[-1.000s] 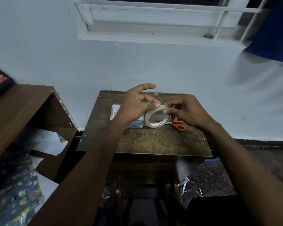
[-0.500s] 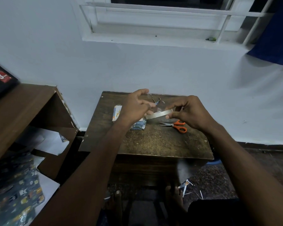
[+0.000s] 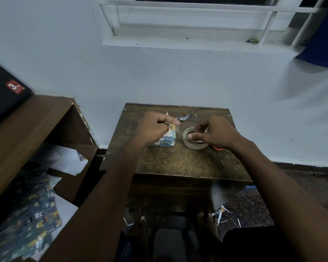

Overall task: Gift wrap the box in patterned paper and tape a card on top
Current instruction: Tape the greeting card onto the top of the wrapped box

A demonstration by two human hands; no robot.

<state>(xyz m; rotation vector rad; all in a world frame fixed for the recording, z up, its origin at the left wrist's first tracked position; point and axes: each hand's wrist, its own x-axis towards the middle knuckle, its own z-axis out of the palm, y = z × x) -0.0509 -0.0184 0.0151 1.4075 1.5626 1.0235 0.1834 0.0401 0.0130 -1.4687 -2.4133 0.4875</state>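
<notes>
A small box wrapped in blue patterned paper [image 3: 167, 141] lies on the dark wooden table [image 3: 178, 161]. My left hand [image 3: 153, 129] hovers over the box with curled fingers that pinch a small piece of clear tape. The roll of clear tape [image 3: 192, 143] lies flat on the table to the right of the box. My right hand [image 3: 216, 135] holds the roll, fingers curled over its rim and into its hole. Orange scissors [image 3: 216, 148] peek out under my right hand, mostly hidden.
Scraps of patterned paper [image 3: 185, 116] lie at the table's far edge. A brown shelf unit [image 3: 36, 133] stands at the left with a black box [image 3: 6, 91] on top. Patterned wrapping paper [image 3: 27, 220] lies below it. Paper offcuts [image 3: 222, 214] litter the floor by my feet.
Both hands came down from mid-air to the table. The tape roll now lies flat beside the box, and my left hand has moved over the box with a torn piece of tape.
</notes>
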